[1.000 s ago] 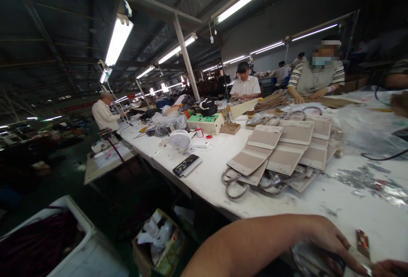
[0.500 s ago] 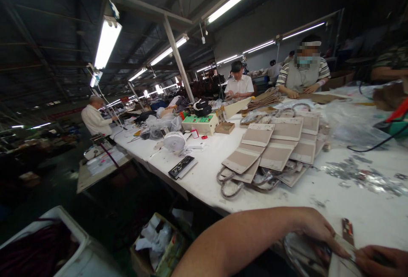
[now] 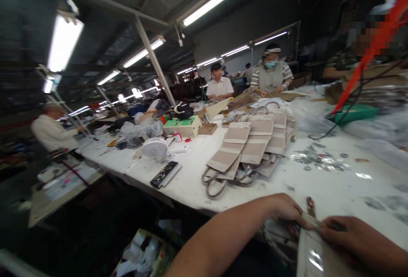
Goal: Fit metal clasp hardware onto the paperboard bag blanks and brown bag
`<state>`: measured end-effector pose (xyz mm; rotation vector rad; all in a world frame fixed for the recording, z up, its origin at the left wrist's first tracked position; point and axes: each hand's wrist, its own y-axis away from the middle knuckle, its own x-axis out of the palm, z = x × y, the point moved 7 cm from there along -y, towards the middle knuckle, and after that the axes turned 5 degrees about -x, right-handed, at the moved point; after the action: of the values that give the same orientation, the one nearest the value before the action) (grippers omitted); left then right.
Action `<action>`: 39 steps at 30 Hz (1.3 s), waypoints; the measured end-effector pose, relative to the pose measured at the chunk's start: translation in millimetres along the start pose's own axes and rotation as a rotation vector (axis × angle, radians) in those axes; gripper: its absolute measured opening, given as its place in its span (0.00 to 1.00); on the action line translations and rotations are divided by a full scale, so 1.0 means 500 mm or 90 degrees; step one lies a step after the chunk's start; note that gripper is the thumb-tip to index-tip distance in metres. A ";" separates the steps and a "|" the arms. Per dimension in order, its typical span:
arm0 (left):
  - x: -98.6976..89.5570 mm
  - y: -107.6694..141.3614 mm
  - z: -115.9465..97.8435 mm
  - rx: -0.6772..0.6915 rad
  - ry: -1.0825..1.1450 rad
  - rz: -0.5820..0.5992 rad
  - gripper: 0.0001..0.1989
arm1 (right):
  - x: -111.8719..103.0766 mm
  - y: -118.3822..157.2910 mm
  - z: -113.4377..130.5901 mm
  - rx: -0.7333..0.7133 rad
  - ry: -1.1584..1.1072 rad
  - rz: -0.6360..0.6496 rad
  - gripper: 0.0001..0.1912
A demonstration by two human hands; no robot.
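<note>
At the table's near edge, my left hand (image 3: 288, 211) is closed on the top of a beige bag panel (image 3: 310, 247), thumb on its face. My right hand (image 3: 342, 232) pinches the same top edge from the other side, close to the left fingertips. A wrapped loop handle (image 3: 274, 243) hangs beside the panel, below my left hand. Just beyond both hands lies a small dark tool (image 3: 310, 207) with reddish marks. The panel's lower part runs out of view at the bottom.
Beige bag pieces with wrapped handles (image 3: 226, 151) are piled on the white table (image 3: 188, 192). Shiny metal bits (image 3: 321, 160) lie right of them. A black case (image 3: 164, 174), a white reel (image 3: 154, 148) and a green-topped machine (image 3: 181, 126) are further left. People work across the table.
The view has turned to the right, so the scene appears further left. Both hands remain on the beige panel, more of which shows now, and my right hand and forearm show more fully.
</note>
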<state>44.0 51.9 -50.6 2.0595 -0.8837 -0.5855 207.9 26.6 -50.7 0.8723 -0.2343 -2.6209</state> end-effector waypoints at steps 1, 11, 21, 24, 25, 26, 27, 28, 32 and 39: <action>-0.008 0.018 -0.011 0.016 -0.014 -0.058 0.20 | 0.006 0.012 0.019 -0.002 -0.049 0.047 0.20; -0.019 0.021 -0.051 0.086 -0.076 -0.069 0.09 | -0.048 0.039 0.068 0.043 -0.053 -0.077 0.09; -0.024 0.024 -0.056 0.089 -0.104 -0.087 0.09 | -0.056 0.044 0.089 0.018 0.007 -0.108 0.08; -0.024 0.026 -0.060 0.089 -0.114 -0.079 0.10 | -0.057 0.041 0.093 0.009 0.029 -0.120 0.07; -0.024 0.027 -0.061 0.089 -0.118 -0.077 0.10 | -0.058 0.040 0.095 0.003 0.037 -0.128 0.06; -0.024 0.027 -0.063 0.089 -0.123 -0.077 0.10 | -0.059 0.038 0.096 -0.003 0.046 -0.138 0.06; -0.024 0.027 -0.064 0.088 -0.129 -0.078 0.10 | -0.060 0.036 0.098 -0.007 0.053 -0.146 0.05; -0.024 0.027 -0.065 0.086 -0.133 -0.079 0.10 | -0.061 0.033 0.098 -0.011 0.059 -0.152 0.05; -0.024 0.026 -0.063 0.076 -0.137 -0.090 0.12 | -0.069 0.026 0.100 -0.013 0.068 -0.163 0.05; -0.028 0.020 -0.056 0.065 -0.063 -0.088 0.11 | -0.121 0.067 0.142 -0.084 -0.181 -0.329 0.11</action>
<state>49.3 71.7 -25.1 2.2121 -0.8475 -0.7355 219.5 22.3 47.4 0.5675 0.1103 -3.1957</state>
